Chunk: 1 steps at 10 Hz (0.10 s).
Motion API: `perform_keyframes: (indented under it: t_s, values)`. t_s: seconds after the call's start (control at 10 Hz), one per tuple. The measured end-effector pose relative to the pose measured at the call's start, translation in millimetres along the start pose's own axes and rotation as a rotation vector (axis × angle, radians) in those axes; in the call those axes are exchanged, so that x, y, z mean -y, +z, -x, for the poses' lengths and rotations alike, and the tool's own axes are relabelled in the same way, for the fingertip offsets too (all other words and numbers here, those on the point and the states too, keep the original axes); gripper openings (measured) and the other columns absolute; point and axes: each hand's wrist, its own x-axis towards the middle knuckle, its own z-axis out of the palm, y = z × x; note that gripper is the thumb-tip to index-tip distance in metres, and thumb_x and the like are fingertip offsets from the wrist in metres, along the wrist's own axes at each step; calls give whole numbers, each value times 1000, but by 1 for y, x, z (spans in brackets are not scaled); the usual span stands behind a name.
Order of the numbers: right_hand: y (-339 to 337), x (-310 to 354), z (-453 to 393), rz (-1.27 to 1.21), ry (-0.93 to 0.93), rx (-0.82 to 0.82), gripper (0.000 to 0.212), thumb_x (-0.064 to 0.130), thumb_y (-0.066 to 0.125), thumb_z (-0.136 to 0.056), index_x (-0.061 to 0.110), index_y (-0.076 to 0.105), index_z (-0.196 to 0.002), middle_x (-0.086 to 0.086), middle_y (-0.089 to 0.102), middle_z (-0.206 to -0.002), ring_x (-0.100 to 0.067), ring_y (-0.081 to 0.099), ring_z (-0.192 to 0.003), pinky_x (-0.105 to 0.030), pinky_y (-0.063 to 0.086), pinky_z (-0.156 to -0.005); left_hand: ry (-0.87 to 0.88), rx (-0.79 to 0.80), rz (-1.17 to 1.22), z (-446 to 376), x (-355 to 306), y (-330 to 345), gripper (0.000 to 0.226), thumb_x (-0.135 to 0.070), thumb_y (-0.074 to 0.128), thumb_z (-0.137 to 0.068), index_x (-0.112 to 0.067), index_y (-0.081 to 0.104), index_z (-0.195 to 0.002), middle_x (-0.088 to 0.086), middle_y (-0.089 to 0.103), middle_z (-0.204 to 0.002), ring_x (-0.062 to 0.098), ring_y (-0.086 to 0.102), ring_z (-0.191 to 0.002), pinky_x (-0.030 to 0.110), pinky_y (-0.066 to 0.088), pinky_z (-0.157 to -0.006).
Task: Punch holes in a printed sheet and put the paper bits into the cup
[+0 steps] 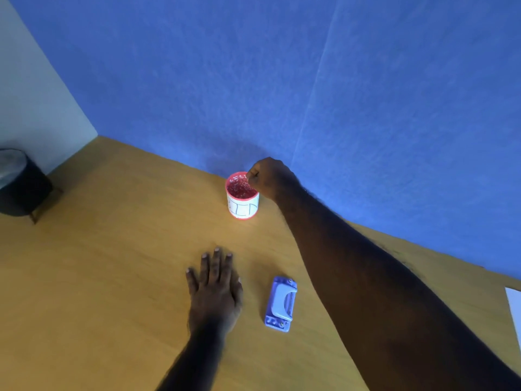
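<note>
- Wall (282, 80) of blue fabric fills the far side, meeting the wooden table (112, 277) just behind where I work; nothing on it concerns the task.
- Table top is mostly bare. A dark round stool (19, 184) stands beyond its far left corner, well apart, and is no obstacle.
- My right hand (267, 177) reaches far across, curled into a loose fist with fingertips pinched together right over the cup's rim. Whether any paper bits are between the fingers I cannot tell; they are too small to see.
- My left hand (215, 289) lies flat and open on the table, palm down, gripping nothing, near the punch.
- White paper (514, 309) shows only as a sliver at the right edge, most likely the printed sheet, well apart from the cup.
- Hole punch (280, 303), pale blue, lies on the table just right of my left hand, between my two arms, untouched.
- Cup (242, 195), red with a white label, stands upright near the wall, already holding a layer of white bits.
- Step in hand, as I judge it: dropping bits into the cup. The next move calls for opening the fingers squarely above the mouth so nothing scatters, then drawing the arm back without knocking the light cup or sweeping the punch.
</note>
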Motion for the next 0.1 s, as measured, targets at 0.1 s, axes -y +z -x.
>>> perform_keyframes:
  t_s: [0.1]
  values:
    - [-2,-2,1,-165,-1,-2,21,18,64,-90,12,76,-106,-10,75,-109,-27,71,-96,-45,59,-88,2,-28,17,0,-1,1,65,-47,28,-96,-21,31,-155,6,24,-165,30,22,-152,61,16,-120]
